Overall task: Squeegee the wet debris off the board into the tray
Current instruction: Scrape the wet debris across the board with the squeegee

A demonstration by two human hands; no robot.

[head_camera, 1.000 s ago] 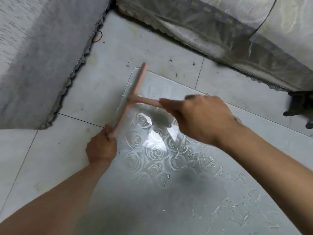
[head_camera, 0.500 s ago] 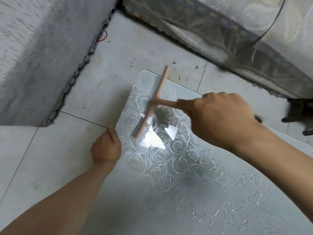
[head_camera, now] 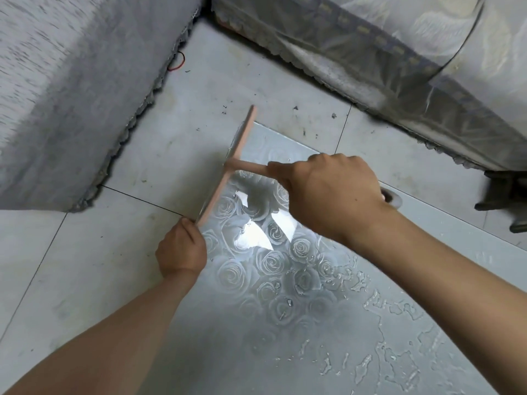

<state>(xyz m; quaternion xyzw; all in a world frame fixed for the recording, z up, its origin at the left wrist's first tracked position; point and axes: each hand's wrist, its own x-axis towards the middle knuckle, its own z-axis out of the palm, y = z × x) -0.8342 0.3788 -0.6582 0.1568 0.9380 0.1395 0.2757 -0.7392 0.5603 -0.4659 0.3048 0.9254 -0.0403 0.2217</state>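
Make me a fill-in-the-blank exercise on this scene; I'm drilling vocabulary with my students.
1. The right hand grips the squeegee by its ____.
2. The left hand holds the edge of the board, which is patterned with ____.
3. The board lies on a floor of grey ____.

Missing words: handle; roses; tiles.

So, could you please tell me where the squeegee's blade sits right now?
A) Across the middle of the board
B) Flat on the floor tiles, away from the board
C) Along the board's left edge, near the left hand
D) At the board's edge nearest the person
C: the squeegee has its blade along the left edge of the board, its near end by the left hand, while the right hand grips the handle.
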